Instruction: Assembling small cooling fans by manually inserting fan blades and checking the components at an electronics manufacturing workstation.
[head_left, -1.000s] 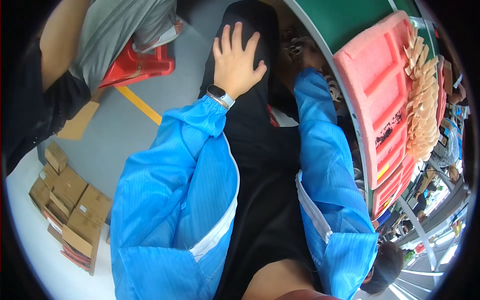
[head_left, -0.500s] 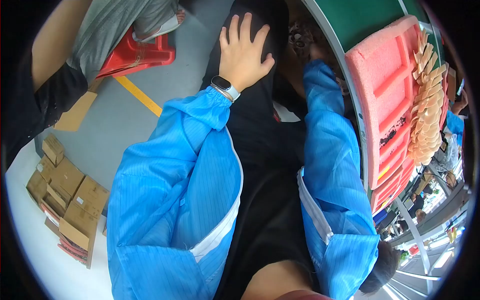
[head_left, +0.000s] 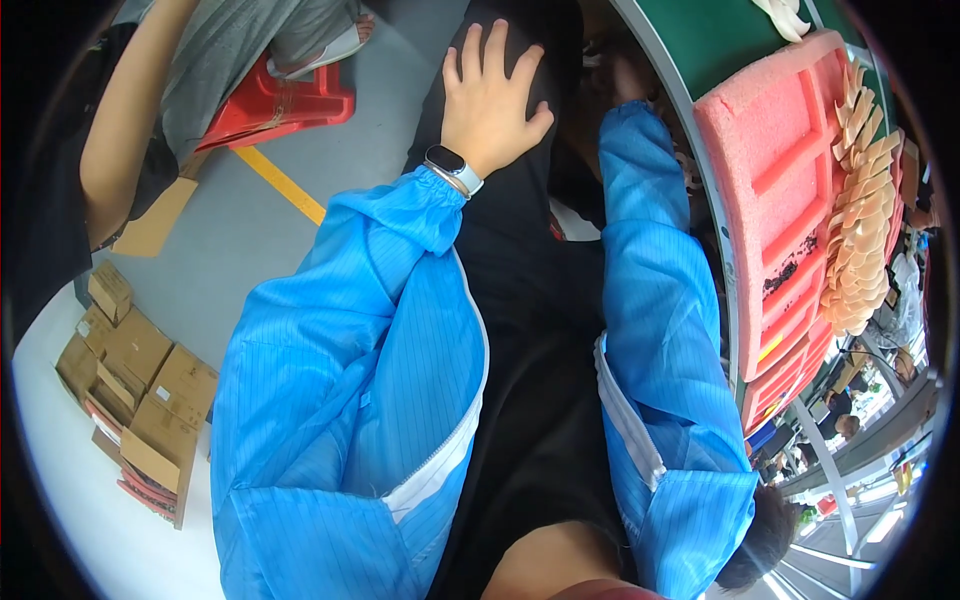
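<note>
The left hand (head_left: 492,100) lies flat and open, fingers spread, on the person's black-clad thigh (head_left: 520,250), gripping nothing; a watch (head_left: 452,168) sits at its wrist above the blue sleeve (head_left: 350,330). The right hand (head_left: 632,80) reaches into shadow under the green tabletop (head_left: 720,40) edge, and its state cannot be told. A pink foam tray (head_left: 770,190) lies on the tabletop at right. Cardboard boxes (head_left: 130,370) sit near left on the floor.

Cardboard boxes (head_left: 130,390), red stool (head_left: 275,100)
</note>
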